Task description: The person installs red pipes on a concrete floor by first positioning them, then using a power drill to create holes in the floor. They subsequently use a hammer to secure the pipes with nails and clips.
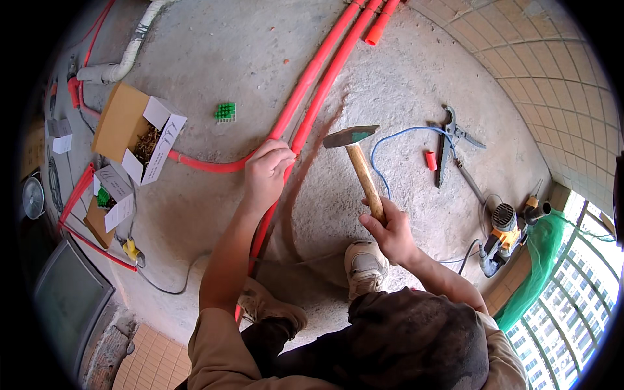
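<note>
Beside red conduit (305, 110), open cardboard box (123, 123), white flaps

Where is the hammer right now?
In the head view, the hammer is raised just right of centre, its wooden handle gripped by the right hand. Its metal head sits beside the red pipes that the left hand presses on.

Hidden and cut-off bits

The left hand (268, 170) covers part of the red pipes (311, 97), which run off the top edge. The open box (133, 133) holds bits too small to tell.
</note>
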Demonstrator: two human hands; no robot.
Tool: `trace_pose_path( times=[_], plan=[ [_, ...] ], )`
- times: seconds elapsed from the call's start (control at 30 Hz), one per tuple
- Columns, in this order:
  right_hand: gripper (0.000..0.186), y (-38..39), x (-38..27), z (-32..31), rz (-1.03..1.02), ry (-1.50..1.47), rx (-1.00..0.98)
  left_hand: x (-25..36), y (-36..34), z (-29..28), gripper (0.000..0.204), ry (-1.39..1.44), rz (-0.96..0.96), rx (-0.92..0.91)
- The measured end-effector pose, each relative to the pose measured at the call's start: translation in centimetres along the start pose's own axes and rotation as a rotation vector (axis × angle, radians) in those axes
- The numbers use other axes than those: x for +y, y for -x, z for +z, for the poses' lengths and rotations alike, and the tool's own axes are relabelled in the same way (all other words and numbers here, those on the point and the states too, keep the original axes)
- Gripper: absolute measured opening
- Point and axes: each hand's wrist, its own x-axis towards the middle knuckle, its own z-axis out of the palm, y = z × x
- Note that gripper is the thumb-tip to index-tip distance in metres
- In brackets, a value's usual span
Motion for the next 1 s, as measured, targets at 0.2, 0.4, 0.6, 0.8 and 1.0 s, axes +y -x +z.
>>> trace_pose_path(
  times=[0.2, 0.4, 0.6, 0.8, 1.0],
  plan=[
    [0.034, -0.4, 0.3, -0.2, -0.012, 0.076, -0.029, 0.0, 0.0, 0.2, 0.016, -0.019, 0.013, -0.001],
    [0.034, 0.4, -1.0, -0.8, -0.345, 0.291, -0.018, -0.4, 0.0, 0.1, 0.016, -0.027, 0.0, 0.005],
    [0.037, -2.5, 1.9, 1.0, -0.455, 0.553, -0.044, -0.5, 0.1, -0.3, 0.017, -0.101, 0.025, 0.007],
    [0.036, -2.5, 1.7, 0.0, -0.724, 0.468, 0.009, -1.0, 0.9, 0.5, 0.021, -0.179, -0.006, 0.051],
    [0.037, -5.0, 1.5, 0.0, -0.53, 0.657, -0.052, -0.5, 1.5, 1.3, 0.019, -0.236, -0.056, 0.123]
  ],
)
